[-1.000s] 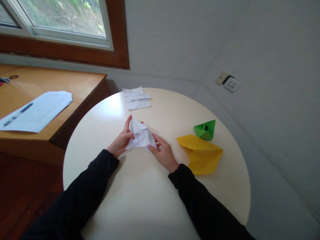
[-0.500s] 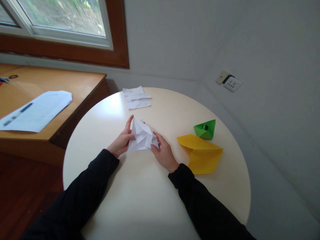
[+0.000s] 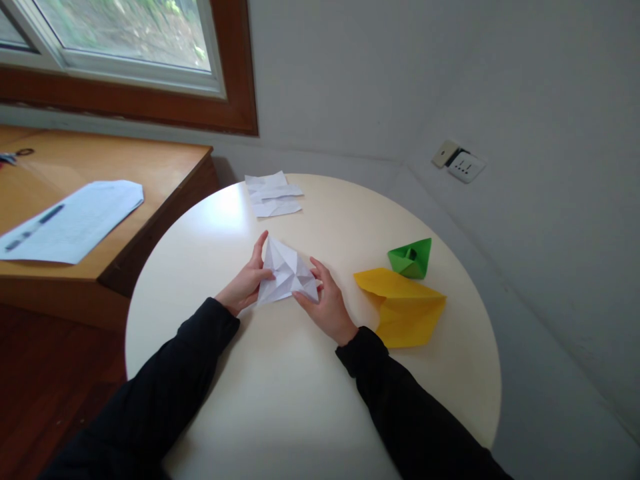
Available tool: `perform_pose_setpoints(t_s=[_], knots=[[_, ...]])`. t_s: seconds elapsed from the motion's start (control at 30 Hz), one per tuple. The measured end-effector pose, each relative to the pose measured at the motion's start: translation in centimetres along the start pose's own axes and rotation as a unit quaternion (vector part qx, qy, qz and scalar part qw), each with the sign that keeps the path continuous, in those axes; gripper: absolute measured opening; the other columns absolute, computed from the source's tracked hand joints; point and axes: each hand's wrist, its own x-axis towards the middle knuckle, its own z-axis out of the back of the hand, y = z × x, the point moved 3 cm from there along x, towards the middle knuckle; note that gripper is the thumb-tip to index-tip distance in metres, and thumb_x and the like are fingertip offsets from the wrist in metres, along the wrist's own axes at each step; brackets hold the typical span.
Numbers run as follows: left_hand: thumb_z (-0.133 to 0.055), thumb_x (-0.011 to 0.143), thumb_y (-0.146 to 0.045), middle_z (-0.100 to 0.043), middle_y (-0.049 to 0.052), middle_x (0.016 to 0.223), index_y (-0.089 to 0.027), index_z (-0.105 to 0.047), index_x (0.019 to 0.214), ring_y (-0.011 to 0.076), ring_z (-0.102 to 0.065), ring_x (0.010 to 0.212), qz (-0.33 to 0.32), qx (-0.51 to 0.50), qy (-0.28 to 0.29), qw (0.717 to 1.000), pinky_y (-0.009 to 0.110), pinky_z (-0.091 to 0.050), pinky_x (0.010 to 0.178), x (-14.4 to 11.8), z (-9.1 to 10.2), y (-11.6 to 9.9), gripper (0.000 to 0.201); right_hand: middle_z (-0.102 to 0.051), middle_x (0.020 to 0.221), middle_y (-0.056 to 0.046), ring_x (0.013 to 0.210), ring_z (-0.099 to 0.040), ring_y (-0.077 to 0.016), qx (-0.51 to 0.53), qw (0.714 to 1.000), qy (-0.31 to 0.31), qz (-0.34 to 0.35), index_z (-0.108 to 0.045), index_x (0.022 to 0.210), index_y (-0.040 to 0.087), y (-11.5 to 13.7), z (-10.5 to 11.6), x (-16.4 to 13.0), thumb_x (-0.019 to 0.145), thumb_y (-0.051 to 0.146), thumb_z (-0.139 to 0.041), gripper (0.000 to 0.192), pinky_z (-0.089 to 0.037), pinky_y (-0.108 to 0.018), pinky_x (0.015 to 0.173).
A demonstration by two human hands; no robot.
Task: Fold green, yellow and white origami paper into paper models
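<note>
A creased, partly folded sheet of white paper (image 3: 286,272) is held between both hands over the round table (image 3: 280,387). My left hand (image 3: 246,281) grips its left side, thumb on top and fingers beneath. On the right edge, my right hand (image 3: 327,301) pinches a corner, its thumb at the near side and the fingers behind. Crease lines meet near the paper's middle. To the right of my right hand lies a folded yellow paper (image 3: 407,310), and touching its far edge stands a green paper boat (image 3: 411,259).
White paper pieces (image 3: 273,195) lie at the table's far edge. On the wooden desk (image 3: 165,163) to the left are a stack of paper sheets (image 3: 95,220), a pen (image 3: 35,227) and scissors (image 3: 17,156). A wall socket (image 3: 467,167) is at the back right.
The white paper has opened flatter, so its crossing creases show more clearly. My right thumb has shifted slightly left along its near edge. My left hand has barely moved.
</note>
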Motion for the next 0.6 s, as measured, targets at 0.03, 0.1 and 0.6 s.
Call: perform_pose_setpoints(t_s=[0.03, 0.1, 0.6], knots=[[-0.055, 0.055, 0.004, -0.061, 0.002, 0.104, -0.039, -0.005, 0.142, 0.0123, -0.063, 0.066, 0.002, 0.001, 0.004, 1.000, 0.023, -0.051, 0.060, 0.0, -0.1, 0.0, 0.109, -0.055, 0.111, -0.011, 0.098, -0.055, -0.0205, -0.003, 1.000, -0.001, 0.000, -0.036, 0.132, 0.022, 0.0, 0.0, 0.0, 0.073, 0.031, -0.065, 0.067, -0.049, -0.032, 0.075], [-0.055, 0.055, 0.003, -0.060, 0.003, 0.103, -0.039, -0.003, 0.142, 0.0133, -0.063, 0.069, 0.004, 0.002, 0.013, 1.000, 0.024, -0.051, 0.062, -0.1, -0.3, 0.0, 0.109, -0.055, 0.109, -0.010, 0.096, -0.056, -0.0204, -0.007, 1.000, -0.006, -0.001, -0.034, 0.133, 0.022, -0.1, -0.1, 0.0, 0.073, 0.031, -0.065, 0.068, -0.049, -0.032, 0.074], [-0.060, 0.059, -0.001, -0.060, 0.004, 0.104, -0.040, 0.002, 0.142, 0.0112, -0.060, 0.062, 0.041, 0.063, 0.035, 0.997, 0.021, -0.048, 0.055, -0.6, -1.1, 0.0, 0.110, -0.057, 0.114, -0.012, 0.093, -0.059, -0.0192, 0.046, 0.996, -0.052, -0.062, -0.037, 0.131, 0.017, -0.8, 0.2, 0.1, 0.084, 0.028, -0.047, 0.050, -0.051, -0.031, 0.078]])
